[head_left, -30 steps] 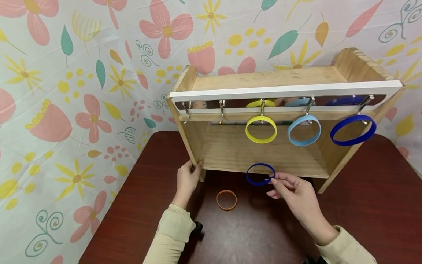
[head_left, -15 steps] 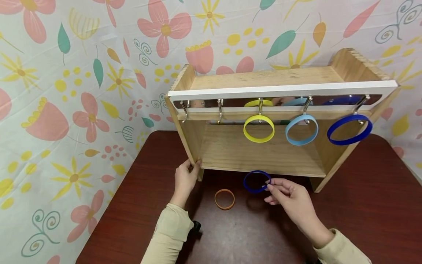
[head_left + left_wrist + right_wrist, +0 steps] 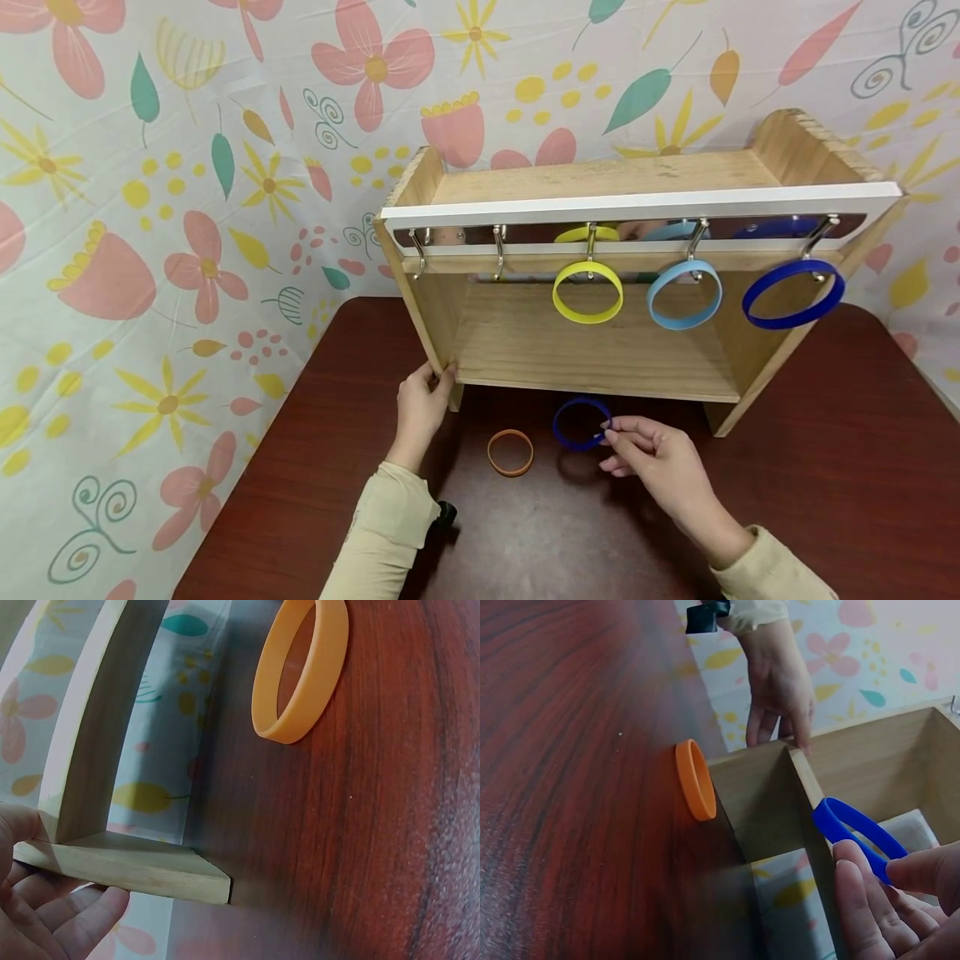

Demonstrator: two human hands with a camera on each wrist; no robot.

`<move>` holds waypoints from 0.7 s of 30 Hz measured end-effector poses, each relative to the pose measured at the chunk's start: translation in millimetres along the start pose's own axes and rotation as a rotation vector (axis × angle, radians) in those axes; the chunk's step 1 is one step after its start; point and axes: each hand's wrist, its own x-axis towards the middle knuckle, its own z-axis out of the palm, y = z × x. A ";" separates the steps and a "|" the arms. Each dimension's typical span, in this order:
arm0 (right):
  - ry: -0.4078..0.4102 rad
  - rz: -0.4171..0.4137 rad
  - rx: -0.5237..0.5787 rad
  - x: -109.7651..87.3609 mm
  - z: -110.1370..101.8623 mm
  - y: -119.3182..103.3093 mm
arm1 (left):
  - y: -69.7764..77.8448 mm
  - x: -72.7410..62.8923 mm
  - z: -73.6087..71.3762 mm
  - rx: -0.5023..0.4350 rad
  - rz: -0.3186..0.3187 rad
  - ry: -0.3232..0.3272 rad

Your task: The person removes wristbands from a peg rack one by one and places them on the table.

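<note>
My right hand (image 3: pixel 663 462) pinches a dark blue silicone wristband (image 3: pixel 557 430) between thumb and fingers, below the shelf's front edge. In the right wrist view the wristband (image 3: pixel 862 823) is raised off the table. With the left hand (image 3: pixel 418 410) I grip the lower left side panel of a wooden shelf (image 3: pixel 592 350); in the left wrist view, the thumb and fingers lie on opposite sides of the wood. An orange wristband (image 3: pixel 512 475) rests on the table between my hands. Yellow (image 3: pixel 585 318), light blue (image 3: pixel 684 323) and dark blue (image 3: pixel 795 321) wristbands hang from hooks on the shelf's front rail.
Two hooks at the left, including this hook (image 3: pixel 498 254), carry no wristband. The shelf stands on a dark red-brown table (image 3: pixel 300 467). Behind it hangs a flower-patterned cloth (image 3: pixel 247 167).
My right hand has moved down with the dark blue wristband, away from the shelf's front edge. The left hand keeps its grip on the shelf. The view has shifted slightly.
</note>
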 end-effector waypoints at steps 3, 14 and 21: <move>-0.012 0.004 -0.003 -0.1 1.4 2.5 | -0.5 0.0 0.1 -0.004 0.005 -0.001; -0.060 0.030 0.002 2.1 7.7 14.0 | -3.1 -0.3 1.2 -0.006 0.005 0.000; -0.095 0.075 -0.003 5.4 10.0 21.4 | -2.4 0.3 0.9 -0.003 0.016 0.007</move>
